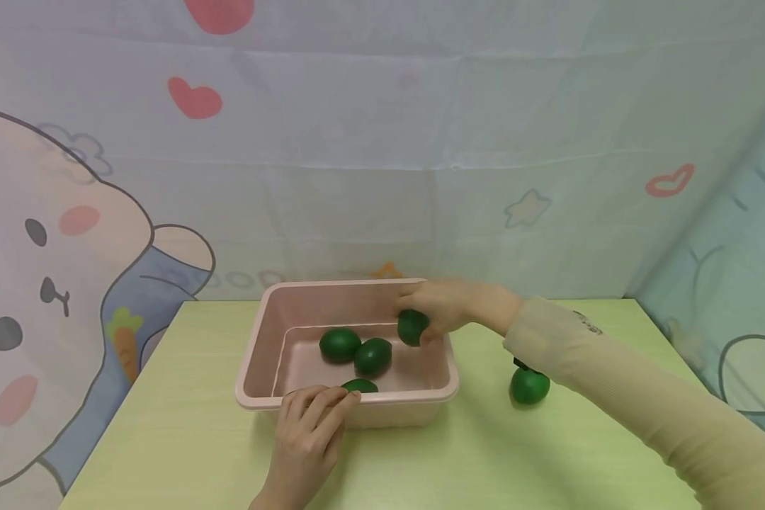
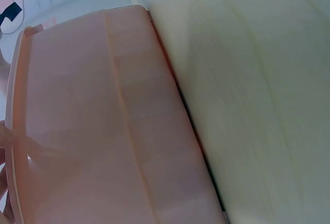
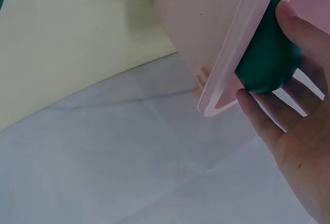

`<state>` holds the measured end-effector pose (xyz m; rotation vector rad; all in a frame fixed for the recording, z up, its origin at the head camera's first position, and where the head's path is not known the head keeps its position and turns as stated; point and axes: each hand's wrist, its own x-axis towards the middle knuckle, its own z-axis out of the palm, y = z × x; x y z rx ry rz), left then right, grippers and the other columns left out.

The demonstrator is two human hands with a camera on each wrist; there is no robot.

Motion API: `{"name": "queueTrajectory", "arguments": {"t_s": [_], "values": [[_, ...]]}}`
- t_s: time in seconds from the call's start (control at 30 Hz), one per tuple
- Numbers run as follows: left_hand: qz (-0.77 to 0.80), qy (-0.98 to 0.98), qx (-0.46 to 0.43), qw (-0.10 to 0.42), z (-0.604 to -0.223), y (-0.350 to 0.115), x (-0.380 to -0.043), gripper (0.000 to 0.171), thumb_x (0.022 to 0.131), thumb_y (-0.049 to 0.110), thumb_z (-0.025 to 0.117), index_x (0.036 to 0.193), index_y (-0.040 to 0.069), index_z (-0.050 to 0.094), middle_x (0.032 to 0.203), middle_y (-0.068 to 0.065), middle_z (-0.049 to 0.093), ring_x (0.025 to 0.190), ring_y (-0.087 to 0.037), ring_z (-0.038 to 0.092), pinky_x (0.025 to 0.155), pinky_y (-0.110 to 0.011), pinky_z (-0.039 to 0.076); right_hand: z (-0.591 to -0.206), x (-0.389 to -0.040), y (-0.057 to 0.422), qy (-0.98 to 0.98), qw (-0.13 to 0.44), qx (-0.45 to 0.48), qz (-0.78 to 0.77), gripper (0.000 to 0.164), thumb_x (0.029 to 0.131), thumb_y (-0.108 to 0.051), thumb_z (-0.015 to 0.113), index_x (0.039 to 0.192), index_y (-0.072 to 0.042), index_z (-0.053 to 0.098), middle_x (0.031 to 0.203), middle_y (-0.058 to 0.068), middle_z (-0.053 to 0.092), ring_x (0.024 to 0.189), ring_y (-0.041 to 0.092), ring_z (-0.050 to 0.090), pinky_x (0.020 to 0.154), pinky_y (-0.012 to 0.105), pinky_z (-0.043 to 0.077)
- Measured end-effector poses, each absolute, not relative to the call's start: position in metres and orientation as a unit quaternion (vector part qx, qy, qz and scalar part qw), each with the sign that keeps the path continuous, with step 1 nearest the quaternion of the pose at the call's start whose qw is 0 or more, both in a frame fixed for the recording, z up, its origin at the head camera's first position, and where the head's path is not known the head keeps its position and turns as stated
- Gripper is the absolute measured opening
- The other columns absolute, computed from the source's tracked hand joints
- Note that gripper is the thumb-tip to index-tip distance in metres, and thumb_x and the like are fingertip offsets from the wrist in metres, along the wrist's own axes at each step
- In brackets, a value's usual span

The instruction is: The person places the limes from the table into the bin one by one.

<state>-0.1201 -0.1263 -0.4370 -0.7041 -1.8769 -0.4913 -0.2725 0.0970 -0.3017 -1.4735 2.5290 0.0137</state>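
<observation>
A pink plastic basin (image 1: pixel 395 411) stands on the table. My left hand (image 1: pixel 309 439) grips its front rim, fingers hooked over the edge; in the left wrist view only bits of the fingers (image 2: pixel 4 136) show beside the rim. Inside the basin's right end, my right hand (image 1: pixel 446 304) holds a glossy dark green lime (image 1: pixel 411 327), clasped between thumb and fingers in the right wrist view (image 3: pixel 270 54). Two limes touch on the basin floor, one on the left (image 1: pixel 341 345) and one nearer the middle (image 1: pixel 373 356). Another lime (image 1: pixel 360 386) is partly hidden by the front rim.
One more lime (image 1: pixel 530 386) lies on the pale yellow-green table (image 1: pixel 166 425) right of the basin, below my right sleeve (image 1: pixel 612 375). A printed cloth (image 1: pixel 357 177) hangs behind the table's back edge, and another cloth stands along the right side.
</observation>
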Motion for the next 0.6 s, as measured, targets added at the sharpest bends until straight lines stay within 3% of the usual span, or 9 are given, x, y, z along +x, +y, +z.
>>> {"name": "queueTrajectory", "arguments": {"t_s": [0.6], "values": [[-0.199, -0.783, -0.292, 0.511, -0.4370, -0.1245, -0.1199, 0.031, 0.101, 0.015, 0.043, 0.096, 0.011, 0.074, 0.092, -0.003, 0.069, 0.086, -0.024, 0.058, 0.079, -0.035, 0.040, -0.3050, -0.2765, 0.0916, 0.868, 0.133, -0.476, 0.043, 0.048, 0.078, -0.015, 0.077, 0.122, -0.007, 0.060, 0.123, 0.007, 0.059, 0.113, 0.024, 0.057, 0.099, 0.039, 0.048]]}}
